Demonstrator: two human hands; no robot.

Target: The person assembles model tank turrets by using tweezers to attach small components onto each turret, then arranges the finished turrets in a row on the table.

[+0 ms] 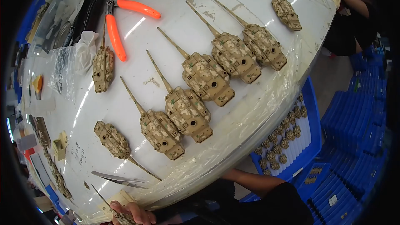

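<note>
At the bottom left edge, my left hand (135, 213) has its fingers closed round a camouflage model tank turret (121, 216) with a thin barrel. The frame edge cuts off part of both. Just above it, metal tweezers (118, 179) lie near the table's edge, below another turret (111, 139) whose barrel points down and right. My right forearm (254, 182) passes behind the table edge, which hides the hand. Several larger turrets, among them the middle one (206, 77), form a slanting row with barrels pointing up and left. Single turrets lie at left (103, 68) and upper right (286, 12).
Orange-handled nippers (114, 37) lie open at the upper left, beside crumpled tissue (86, 50) and clear plastic bags (62, 75). Clear film covers the table edge (250, 121). Below it, a blue tray (316, 121) holds many small camouflage parts. Blue trays (354, 121) are stacked at right. Another person (354, 16) is at upper right.
</note>
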